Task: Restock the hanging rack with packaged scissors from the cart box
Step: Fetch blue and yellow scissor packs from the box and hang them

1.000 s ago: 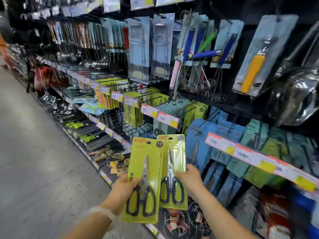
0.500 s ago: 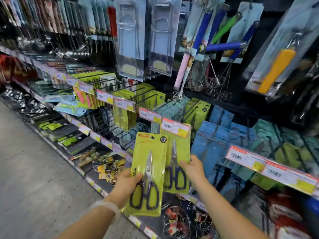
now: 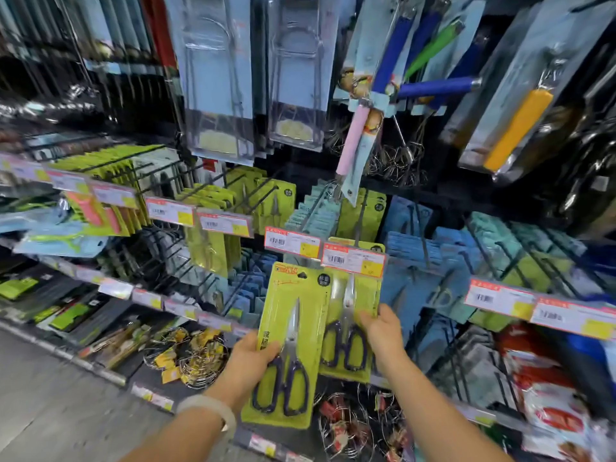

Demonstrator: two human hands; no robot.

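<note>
Each of my hands grips one yellow-green card pack of black-handled scissors. My left hand [image 3: 248,363] holds the nearer scissors pack [image 3: 293,315] by its lower left edge, in front of the rack. My right hand [image 3: 383,331] holds the second scissors pack [image 3: 358,295] by its right edge. That pack's top is tucked behind a white and red price tag [image 3: 353,260] at the tip of a black hook [image 3: 358,218]. More yellow-green packs [image 3: 360,211] hang further back on that hook. The cart box is out of view.
Hooks of yellow-green packs [image 3: 263,198] hang to the left, blue and teal packs [image 3: 413,248] to the right. Whisks with coloured handles [image 3: 393,61] and clear blister packs [image 3: 216,78] hang above. Wire coils [image 3: 196,358] lie on the bottom shelf. Grey floor [image 3: 50,411] is at lower left.
The view has closed in on the rack. Both hands rose and moved forward with their packs. The right pack's top went from free in the air to behind the price tag.
</note>
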